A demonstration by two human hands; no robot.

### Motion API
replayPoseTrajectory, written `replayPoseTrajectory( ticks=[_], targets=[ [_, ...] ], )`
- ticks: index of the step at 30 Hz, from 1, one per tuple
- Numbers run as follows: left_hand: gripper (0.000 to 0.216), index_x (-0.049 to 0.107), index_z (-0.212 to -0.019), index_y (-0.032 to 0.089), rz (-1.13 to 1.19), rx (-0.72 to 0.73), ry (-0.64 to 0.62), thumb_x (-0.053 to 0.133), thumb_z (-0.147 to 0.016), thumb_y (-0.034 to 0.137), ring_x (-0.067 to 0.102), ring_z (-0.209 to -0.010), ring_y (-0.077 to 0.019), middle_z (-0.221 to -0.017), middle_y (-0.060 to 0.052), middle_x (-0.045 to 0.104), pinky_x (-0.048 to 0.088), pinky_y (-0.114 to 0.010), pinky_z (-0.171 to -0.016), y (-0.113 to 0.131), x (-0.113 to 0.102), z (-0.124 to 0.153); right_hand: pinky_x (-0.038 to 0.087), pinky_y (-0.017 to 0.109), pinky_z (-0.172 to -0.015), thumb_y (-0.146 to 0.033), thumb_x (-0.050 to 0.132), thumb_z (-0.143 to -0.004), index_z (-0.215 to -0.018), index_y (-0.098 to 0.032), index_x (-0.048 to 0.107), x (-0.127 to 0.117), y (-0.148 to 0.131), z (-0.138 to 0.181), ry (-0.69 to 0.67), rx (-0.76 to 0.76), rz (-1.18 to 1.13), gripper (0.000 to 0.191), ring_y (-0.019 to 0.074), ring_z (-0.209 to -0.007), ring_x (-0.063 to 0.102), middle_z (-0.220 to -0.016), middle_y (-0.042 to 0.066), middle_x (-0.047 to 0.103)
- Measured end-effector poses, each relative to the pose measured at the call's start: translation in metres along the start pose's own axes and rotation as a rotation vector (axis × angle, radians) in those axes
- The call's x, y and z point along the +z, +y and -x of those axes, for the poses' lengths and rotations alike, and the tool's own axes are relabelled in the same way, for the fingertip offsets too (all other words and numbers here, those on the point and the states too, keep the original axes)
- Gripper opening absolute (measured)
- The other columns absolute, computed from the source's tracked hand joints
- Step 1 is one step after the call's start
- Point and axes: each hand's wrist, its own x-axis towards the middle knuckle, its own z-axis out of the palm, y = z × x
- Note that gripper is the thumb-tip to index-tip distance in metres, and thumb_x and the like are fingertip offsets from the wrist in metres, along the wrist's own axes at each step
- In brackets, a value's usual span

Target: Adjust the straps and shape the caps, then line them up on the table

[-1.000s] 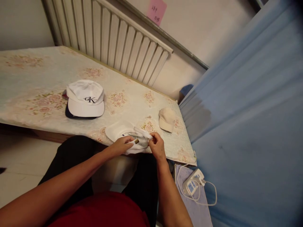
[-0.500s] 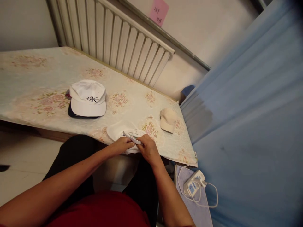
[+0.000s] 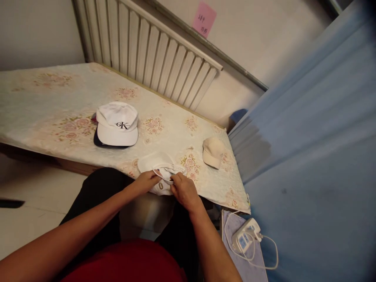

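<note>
A white cap (image 3: 155,161) lies at the near edge of the flower-patterned cover, its brim pointing up and left and its inside partly showing. My left hand (image 3: 147,181) pinches the left part of the cap's rim or strap. Opposite it, my right hand (image 3: 185,189) is closed on the strap's right end, with its fingertips partly hidden. Left of my hands sits a white cap with black letters (image 3: 117,124), stacked on a dark-brimmed cap (image 3: 99,141). Farther right rests a small beige cap (image 3: 212,152), apart from both hands.
The caps lie on a flowered table cover (image 3: 170,117). A radiator (image 3: 152,55) runs along the wall behind. Blue curtains (image 3: 317,156) hang at the right. A white power strip (image 3: 246,235) with a looped cable sits on a low lilac surface (image 3: 249,268).
The strap, raised between my hands before, now lies lower against the cap, and a small oval mark on the cap shows. The view has shifted slightly; the other caps stay put.
</note>
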Motion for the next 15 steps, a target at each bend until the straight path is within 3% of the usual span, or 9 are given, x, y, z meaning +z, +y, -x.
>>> replayPoseTrajectory(
  ticks=[3, 5, 8, 12, 15],
  targets=[
    [0.025, 0.059, -0.077, 0.019, -0.031, -0.149, 0.305, 0.052, -0.077, 0.044, 0.056, -0.068, -0.0187, -0.066, 0.001, 0.058, 0.042, -0.028, -0.062, -0.014, -0.011, 0.008, 0.044, 0.028, -0.071, -0.016, 0.054, -0.087, -0.108, -0.02, 0.059, 0.004, 0.002, 0.002, 0.021, 0.02, -0.043, 0.023, 0.0194, -0.084, 0.06, -0.098, 0.006, 0.064],
    [0.027, 0.055, -0.081, 0.019, 0.116, -0.297, 0.418, 0.058, -0.074, 0.046, 0.056, -0.065, -0.0168, -0.066, 0.002, 0.057, 0.044, -0.028, -0.062, -0.022, -0.015, 0.012, 0.045, 0.029, -0.073, -0.015, 0.054, -0.085, -0.108, -0.02, 0.059, 0.007, 0.003, 0.004, 0.037, 0.034, -0.076, 0.024, 0.0198, -0.086, 0.06, -0.098, 0.007, 0.064],
    [0.034, 0.054, -0.088, 0.017, 0.362, -0.452, 0.368, 0.061, -0.074, 0.048, 0.058, -0.062, -0.0154, -0.071, 0.001, 0.06, 0.05, -0.03, -0.062, -0.027, -0.016, 0.013, 0.046, 0.029, -0.074, -0.014, 0.053, -0.084, -0.108, -0.019, 0.059, 0.009, 0.003, 0.005, 0.052, 0.034, -0.12, 0.025, 0.0201, -0.087, 0.061, -0.099, 0.007, 0.065],
    [0.034, 0.059, -0.095, 0.014, 0.486, -0.481, 0.22, 0.062, -0.076, 0.041, 0.064, -0.062, -0.0163, -0.077, -0.005, 0.067, 0.055, -0.032, -0.062, -0.021, -0.009, 0.003, 0.047, 0.029, -0.074, -0.012, 0.051, -0.084, -0.107, -0.018, 0.06, 0.009, 0.001, 0.006, 0.07, 0.023, -0.143, 0.026, 0.0203, -0.086, 0.061, -0.099, 0.008, 0.065],
    [0.028, 0.059, -0.099, 0.013, 0.498, -0.492, 0.259, 0.057, -0.076, 0.029, 0.063, -0.059, -0.015, -0.076, -0.006, 0.067, 0.055, -0.028, -0.058, -0.018, -0.003, -0.009, 0.047, 0.029, -0.073, -0.011, 0.051, -0.083, -0.105, -0.018, 0.06, 0.007, -0.002, 0.009, 0.087, 0.031, -0.136, 0.025, 0.0203, -0.085, 0.061, -0.097, 0.008, 0.065]
  ],
)
